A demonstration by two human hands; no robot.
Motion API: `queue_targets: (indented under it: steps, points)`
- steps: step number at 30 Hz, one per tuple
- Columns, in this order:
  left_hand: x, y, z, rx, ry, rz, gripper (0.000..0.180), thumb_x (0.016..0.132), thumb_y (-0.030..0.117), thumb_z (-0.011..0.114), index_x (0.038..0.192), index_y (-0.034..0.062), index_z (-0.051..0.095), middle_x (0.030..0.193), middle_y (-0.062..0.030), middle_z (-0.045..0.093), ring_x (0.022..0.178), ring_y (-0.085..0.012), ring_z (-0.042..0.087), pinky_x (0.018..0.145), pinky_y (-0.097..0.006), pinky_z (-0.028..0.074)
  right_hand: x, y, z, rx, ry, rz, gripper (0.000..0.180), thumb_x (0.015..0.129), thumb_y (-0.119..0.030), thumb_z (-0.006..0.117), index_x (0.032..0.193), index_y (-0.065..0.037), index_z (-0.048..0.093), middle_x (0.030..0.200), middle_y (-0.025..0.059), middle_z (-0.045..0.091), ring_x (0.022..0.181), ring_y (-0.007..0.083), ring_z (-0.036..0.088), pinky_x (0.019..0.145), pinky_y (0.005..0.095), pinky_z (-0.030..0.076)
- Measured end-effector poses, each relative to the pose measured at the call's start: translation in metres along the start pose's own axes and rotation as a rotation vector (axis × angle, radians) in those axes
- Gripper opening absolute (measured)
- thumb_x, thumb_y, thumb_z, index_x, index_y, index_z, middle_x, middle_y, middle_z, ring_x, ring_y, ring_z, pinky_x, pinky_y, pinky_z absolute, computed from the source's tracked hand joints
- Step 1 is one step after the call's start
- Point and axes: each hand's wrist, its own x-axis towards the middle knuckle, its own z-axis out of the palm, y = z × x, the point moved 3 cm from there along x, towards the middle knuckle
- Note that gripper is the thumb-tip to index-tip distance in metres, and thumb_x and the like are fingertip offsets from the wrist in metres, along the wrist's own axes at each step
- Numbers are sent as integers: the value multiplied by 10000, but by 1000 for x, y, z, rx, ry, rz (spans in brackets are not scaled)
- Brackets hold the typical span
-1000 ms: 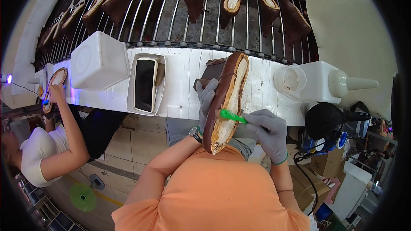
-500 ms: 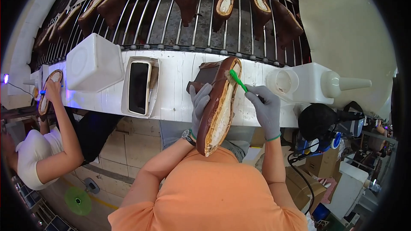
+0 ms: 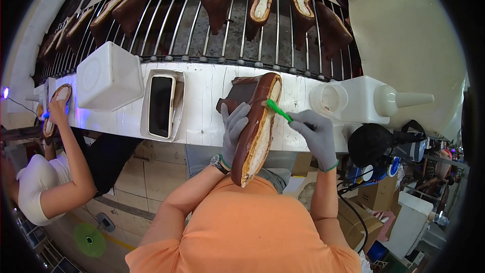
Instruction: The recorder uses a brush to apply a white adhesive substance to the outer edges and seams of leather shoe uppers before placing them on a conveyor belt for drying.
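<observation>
A brown leather boot [image 3: 246, 146] without an outsole lies tilted with its pale, tan-edged underside toward me. My left hand [image 3: 234, 128], in a grey glove, grips it by the side of the upper. Between the gloved fingers of my right hand [image 3: 316, 134] is a green-handled brush [image 3: 279, 110]. Its bristles touch the edge of the boot's underside near the middle. To the right of that hand stands a round translucent cup [image 3: 329, 98], with a little residue inside.
Several sole-less boots [image 3: 219, 7] stand upside down on the metal roller rack [image 3: 187, 35] beyond the white bench [image 3: 202, 121]. A white box-shaped container [image 3: 109, 76], a phone [image 3: 161, 106] in a tray and a white nozzle bottle [image 3: 381, 98] flank the work. Another person [image 3: 60, 172] works at left.
The brush has moved down along the boot's edge toward me, and my right hand has lowered with it. My left hand keeps its hold on the boot.
</observation>
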Motion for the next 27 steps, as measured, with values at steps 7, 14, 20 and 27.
queue_targets:
  steps: [7,14,20,27]
  points:
    - [16,15,1,-35,62,41,913,740,269,829,1423,127,240,1430,-159,416,1293,-356,468,1138,-645,94,45,37,-5,-60,261,-100,215,841,-148,711,1016,-26,736,771,24,679,587,44,436,535,238,354]
    - [11,5,5,-45,98,56,914,730,262,839,1414,124,248,1396,-191,441,1273,-362,485,1134,-643,108,2,6,0,-2,8,86,171,839,-94,699,984,-16,743,717,-23,620,612,24,437,541,211,329]
    - [19,5,0,-108,50,45,804,750,180,802,1370,116,295,1383,-197,453,1257,-364,492,1128,-605,194,-29,-19,8,93,-88,-2,228,811,-30,699,1036,-26,735,769,27,635,642,53,477,569,220,367]
    - [32,-1,-5,-128,-10,44,710,773,162,764,1343,79,348,1369,-191,467,1252,-351,495,1083,-541,326,-47,-55,14,-9,-124,-195,281,738,69,695,1009,8,732,812,73,674,682,91,592,590,213,425]
